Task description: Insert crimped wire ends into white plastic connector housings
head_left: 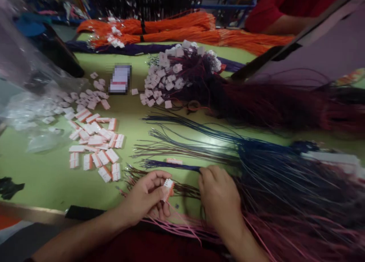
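My left hand (149, 197) holds a small white-and-orange connector housing (168, 189) between thumb and fingers. A pink wire (178, 212) runs from the housing's lower end. To the right, my right hand (219, 197) has its fingers closed at a bundle of dark purple wires (182, 166); the fingertips themselves are partly hidden. Another orange-and-white housing (174, 161) lies beside that bundle. Brown wires (186, 189) stretch between the two hands. Many loose connector housings (97, 140) lie in a heap left of my left hand.
Dark blue wires (194, 125) fan across the table (40, 178). Behind them are a dark red harness with white connectors (171, 79), a phone (120, 79) and orange wire bundles (182, 28). Clear plastic bags (28, 106) lie left. Another person's red sleeve (273, 7) shows at upper right.
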Tool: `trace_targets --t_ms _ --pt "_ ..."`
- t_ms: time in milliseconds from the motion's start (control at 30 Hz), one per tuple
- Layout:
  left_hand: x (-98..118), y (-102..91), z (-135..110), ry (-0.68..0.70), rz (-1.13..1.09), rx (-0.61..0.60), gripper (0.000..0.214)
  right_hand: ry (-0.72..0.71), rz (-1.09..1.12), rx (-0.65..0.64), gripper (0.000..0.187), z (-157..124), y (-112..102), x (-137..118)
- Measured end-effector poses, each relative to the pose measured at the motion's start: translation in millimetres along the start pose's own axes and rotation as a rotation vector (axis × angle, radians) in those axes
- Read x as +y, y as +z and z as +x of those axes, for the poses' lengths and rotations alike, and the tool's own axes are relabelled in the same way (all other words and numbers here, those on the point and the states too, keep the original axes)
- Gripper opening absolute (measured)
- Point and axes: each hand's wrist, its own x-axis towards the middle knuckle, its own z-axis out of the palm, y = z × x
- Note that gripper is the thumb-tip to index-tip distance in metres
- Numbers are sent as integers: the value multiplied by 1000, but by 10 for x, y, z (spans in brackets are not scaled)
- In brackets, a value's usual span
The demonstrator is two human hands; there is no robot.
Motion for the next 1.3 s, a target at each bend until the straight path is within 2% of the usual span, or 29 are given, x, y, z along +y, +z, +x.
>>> trace_targets --t_ms 67,133,233,333,433,500,600,667,733,767,833,867,933,1000,1067,1167,1300 --pt "8 -11 -29 -43 38 -8 44 -11 -139 -46 19 3 37 3" --pt "16 -20 -49 -66 72 -18 57 -7 -130 -14 18 -19 51 4" --pt "23 -30 -63 -84 84 -15 61 41 48 49 15 -54 -20 3" --pt "35 -36 -79 -91 68 -15 61 92 306 16 10 -24 -194 -64" --pt "75 -45 -122 -61 71 -28 60 13 486 -51 11 72 -338 -228" --pt "111 -62 -162 -40 102 -53 60 -78 515 -112 16 136 -350 -322" --pt "141 -109 -214 -16 121 -65 65 -85 315 -227 17 174 -289 -302" --pt "133 -146 -236 -16 99 -43 73 30 97 -259 17 153 -299 -195" --pt "120 -169 -249 -36 93 -33 80 130 32 -232 15 115 -399 -105" --pt "119 -171 -251 -47 105 -31 81 153 83 -200 14 100 -475 -95" --pt "132 -154 -249 -63 153 -28 79 111 323 -163 12 91 -636 -173" --pt "147 -137 -242 -66 179 -29 76 57 484 -181 12 100 -697 -255" --pt "184 -98 -216 -51 215 -46 68 -62 830 -302 12 142 -739 -454" --pt "216 -69 -170 -10 217 -69 58 -54 1093 -421 12 199 -672 -610" --pt "229 -63 -110 35 190 -65 47 99 1172 -417 11 242 -541 -655" --pt "215 -96 -25 93 114 -22 39 294 992 -270 10 241 -355 -561" --pt "195 -148 22 107 42 -36 36 259 808 -180 11 174 -247 -448"
